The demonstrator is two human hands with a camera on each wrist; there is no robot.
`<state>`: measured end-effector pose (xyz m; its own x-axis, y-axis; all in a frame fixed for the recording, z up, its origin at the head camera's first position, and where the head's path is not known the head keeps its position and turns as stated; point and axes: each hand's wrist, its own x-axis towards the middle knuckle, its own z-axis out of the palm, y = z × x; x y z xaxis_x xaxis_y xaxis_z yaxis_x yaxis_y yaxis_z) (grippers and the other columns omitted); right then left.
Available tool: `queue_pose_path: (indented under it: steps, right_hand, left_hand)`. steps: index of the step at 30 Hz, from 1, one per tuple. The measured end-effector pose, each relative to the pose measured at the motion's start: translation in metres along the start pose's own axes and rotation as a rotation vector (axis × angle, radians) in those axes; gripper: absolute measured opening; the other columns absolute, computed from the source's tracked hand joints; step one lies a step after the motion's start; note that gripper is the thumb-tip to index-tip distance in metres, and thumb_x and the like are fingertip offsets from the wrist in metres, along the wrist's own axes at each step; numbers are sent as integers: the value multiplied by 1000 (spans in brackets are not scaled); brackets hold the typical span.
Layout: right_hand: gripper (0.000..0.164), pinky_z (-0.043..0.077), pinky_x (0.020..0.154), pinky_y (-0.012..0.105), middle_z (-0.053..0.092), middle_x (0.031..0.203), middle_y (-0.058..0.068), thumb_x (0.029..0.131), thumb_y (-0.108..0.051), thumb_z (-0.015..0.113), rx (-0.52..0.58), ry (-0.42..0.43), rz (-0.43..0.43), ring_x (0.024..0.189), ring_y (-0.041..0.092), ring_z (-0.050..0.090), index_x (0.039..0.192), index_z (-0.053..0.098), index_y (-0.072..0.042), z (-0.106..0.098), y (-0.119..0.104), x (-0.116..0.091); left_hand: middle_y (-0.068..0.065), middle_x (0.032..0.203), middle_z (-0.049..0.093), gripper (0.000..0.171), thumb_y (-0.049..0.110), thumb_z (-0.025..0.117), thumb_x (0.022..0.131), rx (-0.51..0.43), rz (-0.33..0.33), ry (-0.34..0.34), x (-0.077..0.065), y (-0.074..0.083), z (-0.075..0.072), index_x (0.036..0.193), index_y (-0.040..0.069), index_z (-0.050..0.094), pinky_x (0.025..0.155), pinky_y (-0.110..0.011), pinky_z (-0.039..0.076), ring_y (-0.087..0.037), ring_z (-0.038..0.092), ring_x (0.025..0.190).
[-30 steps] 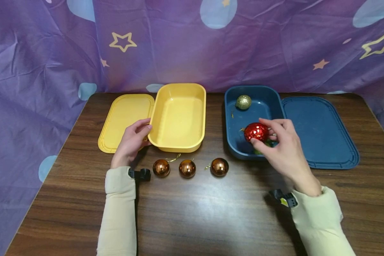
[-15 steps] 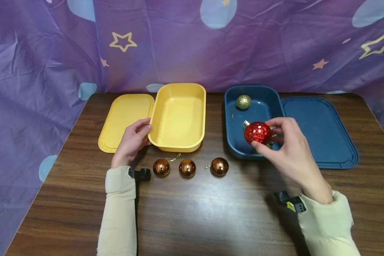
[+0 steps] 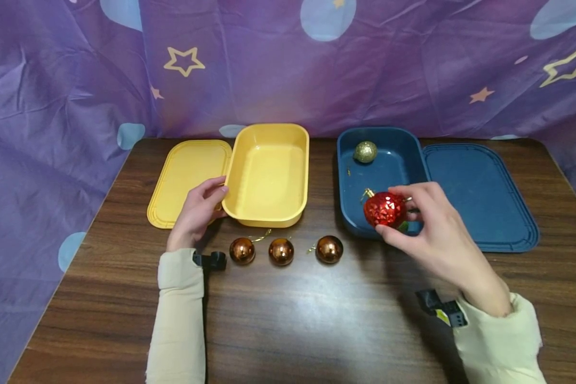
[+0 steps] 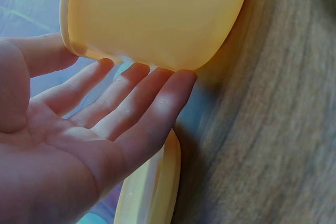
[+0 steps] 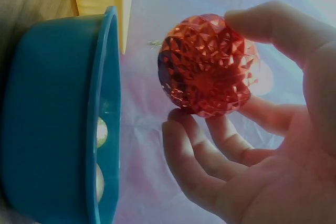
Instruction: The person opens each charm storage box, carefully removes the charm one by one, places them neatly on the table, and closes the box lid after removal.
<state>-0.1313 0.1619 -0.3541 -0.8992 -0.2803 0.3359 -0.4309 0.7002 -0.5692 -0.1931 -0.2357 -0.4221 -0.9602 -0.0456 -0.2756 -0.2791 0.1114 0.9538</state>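
1. Red bauble [image 3: 385,209], pinched between thumb and fingertips of right hand [image 3: 439,229], above near end of blue box [image 3: 389,169]; probably for gentle control.
2. Yellow box [image 3: 269,181], touched at side by extended fingers of left hand [image 3: 199,212], apparently for steadying.
3. Yellow lid [image 3: 188,176], blue lid [image 3: 480,197], flat on counter [image 3: 317,336], seemingly to free openings.

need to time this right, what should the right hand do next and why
Probably lower the red faceted ornament into the blue container: the right hand holds it above there, and a gold glitter ball already lies inside.
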Motion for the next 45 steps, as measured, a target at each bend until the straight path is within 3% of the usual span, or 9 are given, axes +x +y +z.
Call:
queue_pose_path:
  steps: [16, 23, 29, 36, 45]
  right_hand:
    - [59, 44, 72, 5, 58, 110, 9, 64, -14, 88, -53, -23, -47, 86, 14, 57, 115, 58, -5, -5, 0, -20]
    - [62, 45, 74, 4, 60, 108, 1, 63, -13, 89, -53, -48, -77, 84, 2, 57, 118, 60, -10, -7, 3, -34]
    - [57, 49, 72, 10, 60, 104, -4, 66, -16, 88, -64, -108, -79, 83, 5, 60, 115, 60, -11, -9, 5, -41]
    - [49, 56, 69, 28, 61, 98, -7, 70, -25, 87, -101, -205, -79, 83, 11, 63, 109, 60, -15, -11, 3, -42]
    - [46, 55, 70, 33, 64, 101, -2, 70, -28, 85, -106, -313, -82, 85, 14, 66, 106, 60, -15, -5, 7, -44]
  left_hand:
    - [-18, 134, 51, 46, 20, 49, 101, 12, 10, -3, 0, 0, -1, 144, 6, 43, 68, -22, 53, -9, 58, 89]
    - [-17, 132, 51, 46, 21, 49, 101, 11, 9, 2, 0, 0, -1, 144, 6, 42, 68, -21, 53, -11, 58, 90]
    - [-16, 131, 51, 46, 20, 49, 101, -3, 3, 2, 0, 1, 1, 145, 6, 42, 68, -21, 54, -11, 58, 92]
    - [-15, 133, 50, 47, 22, 50, 101, 10, 4, -1, 0, 3, -1, 144, 6, 42, 69, -22, 54, -9, 57, 92]
    - [-12, 129, 52, 47, 22, 50, 101, -3, -7, -5, 1, 1, -1, 145, 7, 41, 73, -23, 56, -10, 58, 96]
